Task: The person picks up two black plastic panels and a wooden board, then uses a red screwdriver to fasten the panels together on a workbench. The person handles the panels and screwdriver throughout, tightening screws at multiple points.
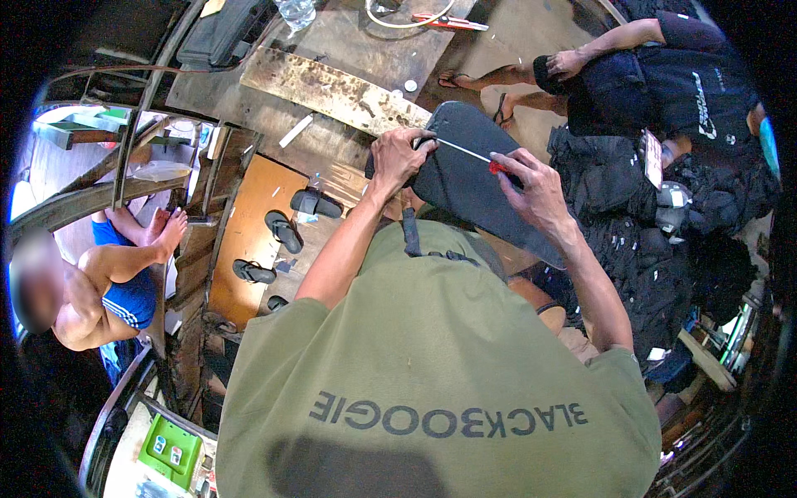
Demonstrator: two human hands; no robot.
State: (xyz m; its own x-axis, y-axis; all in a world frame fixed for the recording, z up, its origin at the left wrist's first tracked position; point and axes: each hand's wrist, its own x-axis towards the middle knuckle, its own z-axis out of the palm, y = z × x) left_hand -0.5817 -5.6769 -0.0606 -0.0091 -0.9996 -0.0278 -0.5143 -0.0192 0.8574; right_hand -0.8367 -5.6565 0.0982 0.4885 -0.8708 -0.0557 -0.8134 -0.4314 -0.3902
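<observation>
A long black board (465, 166) with rounded corners lies tilted in front of me, its far end by the wooden bench. My right hand (531, 191) is closed round the red and black handle of a screwdriver (463, 151). The thin metal shaft crosses the board toward my left hand. At the board's left edge, my left hand (400, 158) is closed, thumb and fingers pinched by the screwdriver's tip. A small dark thing shows between those fingers, too small to name.
A stained plank (324, 87) lies on the bench, with a red cutter (452, 22) farther back. Sandals (284, 231) rest on an orange-brown board at left. Black clothing (631, 249) is heaped at right. One person (656, 91) sits at far right, another (124, 282) at left.
</observation>
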